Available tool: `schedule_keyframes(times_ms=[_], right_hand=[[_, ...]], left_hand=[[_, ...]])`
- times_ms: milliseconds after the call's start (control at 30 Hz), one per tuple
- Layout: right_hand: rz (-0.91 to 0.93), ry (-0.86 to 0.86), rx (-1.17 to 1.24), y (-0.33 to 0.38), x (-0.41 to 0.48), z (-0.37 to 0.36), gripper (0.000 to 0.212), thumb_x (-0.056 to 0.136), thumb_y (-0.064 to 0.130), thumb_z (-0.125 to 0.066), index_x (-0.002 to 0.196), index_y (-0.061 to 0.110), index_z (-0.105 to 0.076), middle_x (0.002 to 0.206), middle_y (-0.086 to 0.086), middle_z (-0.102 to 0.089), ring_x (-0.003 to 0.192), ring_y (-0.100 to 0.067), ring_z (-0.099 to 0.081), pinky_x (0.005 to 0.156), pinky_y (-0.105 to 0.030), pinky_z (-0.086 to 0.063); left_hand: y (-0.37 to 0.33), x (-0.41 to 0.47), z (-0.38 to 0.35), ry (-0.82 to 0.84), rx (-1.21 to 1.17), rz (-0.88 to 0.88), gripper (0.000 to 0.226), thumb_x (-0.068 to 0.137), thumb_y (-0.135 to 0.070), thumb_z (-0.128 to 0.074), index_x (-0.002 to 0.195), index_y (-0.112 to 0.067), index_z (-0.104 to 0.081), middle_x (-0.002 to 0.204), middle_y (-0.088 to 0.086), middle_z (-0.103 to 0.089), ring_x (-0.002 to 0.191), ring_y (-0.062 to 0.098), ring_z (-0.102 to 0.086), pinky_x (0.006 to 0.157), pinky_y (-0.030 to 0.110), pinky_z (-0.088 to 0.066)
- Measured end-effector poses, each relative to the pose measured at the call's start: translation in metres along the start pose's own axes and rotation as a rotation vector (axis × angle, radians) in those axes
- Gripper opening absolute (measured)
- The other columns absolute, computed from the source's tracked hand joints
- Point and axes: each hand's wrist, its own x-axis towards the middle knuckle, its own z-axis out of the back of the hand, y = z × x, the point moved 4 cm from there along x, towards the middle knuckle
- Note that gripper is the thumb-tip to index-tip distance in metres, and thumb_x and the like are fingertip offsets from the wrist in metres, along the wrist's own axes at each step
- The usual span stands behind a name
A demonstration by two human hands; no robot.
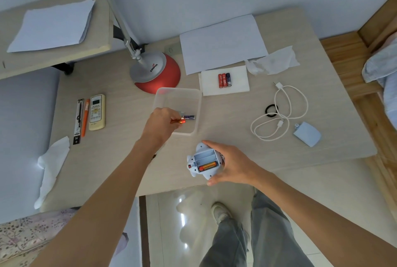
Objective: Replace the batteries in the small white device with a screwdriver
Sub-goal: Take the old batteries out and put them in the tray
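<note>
The small white device (198,160) lies back-up near the table's front edge, its battery bay open with one orange battery (207,166) in the nearest slot and two slots bare. My right hand (231,164) grips the device from the right side. My left hand (160,126) reaches over the clear plastic tray (198,103) and pinches an orange battery (178,121). A dark blue battery (189,117) lies inside the tray. Three batteries (224,80), two red and one dark, sit on a white napkin behind the tray. An orange-handled tool (85,117) lies at left; I cannot tell if it is the screwdriver.
A red-based desk lamp (155,73) stands behind the tray. A remote control (97,112) and a packaged strip lie at left beside a crumpled tissue (52,168). A white cable (281,114), black ring (271,110) and blue pouch (307,134) lie at right. Paper sheets (222,43) cover the back.
</note>
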Motion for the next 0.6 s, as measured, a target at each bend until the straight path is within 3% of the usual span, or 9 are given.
schedule_keyframes(times_ms=[133, 367, 500, 600], right_hand=[[0.000, 0.000, -0.001, 0.001, 0.000, 0.001, 0.113, 0.058, 0.034, -0.106, 0.155, 0.037, -0.047, 0.131, 0.019, -0.069, 0.119, -0.006, -0.069, 0.097, -0.033, -0.063], [-0.026, 0.003, -0.004, 0.000, 0.000, 0.001, 0.117, 0.058, 0.034, -0.106, 0.159, 0.034, -0.046, 0.135, 0.020, -0.068, 0.123, -0.005, -0.068, 0.102, -0.034, -0.061], [-0.026, 0.001, -0.017, 0.001, -0.002, 0.000, 0.115, 0.059, 0.031, -0.107, 0.157, 0.035, -0.047, 0.133, 0.023, -0.068, 0.121, -0.001, -0.068, 0.103, -0.029, -0.060], [-0.043, -0.001, -0.024, 0.001, -0.002, -0.002, 0.123, 0.059, 0.036, -0.106, 0.163, 0.032, -0.042, 0.141, 0.023, -0.063, 0.125, 0.003, -0.064, 0.107, -0.031, -0.058]], left_hand=[[0.004, -0.006, 0.000, -0.040, -0.088, 0.075, 0.021, 0.082, -0.019, -0.091, 0.102, -0.016, -0.083, 0.096, 0.004, -0.080, 0.087, 0.023, -0.073, 0.087, 0.041, -0.062], [-0.013, -0.093, 0.014, -0.349, -0.342, 0.079, 0.022, 0.083, -0.017, -0.091, 0.103, -0.013, -0.082, 0.097, -0.005, -0.080, 0.087, 0.009, -0.074, 0.086, 0.021, -0.058], [-0.020, -0.141, -0.031, -0.141, -0.601, 0.195, 0.045, 0.077, -0.023, -0.096, 0.119, -0.020, -0.079, 0.111, -0.011, -0.078, 0.099, 0.005, -0.074, 0.090, 0.020, -0.060], [-0.022, -0.152, -0.063, -0.022, -0.800, 0.209, 0.059, 0.075, -0.011, -0.096, 0.128, -0.021, -0.074, 0.123, -0.003, -0.073, 0.109, 0.013, -0.073, 0.094, 0.029, -0.063]])
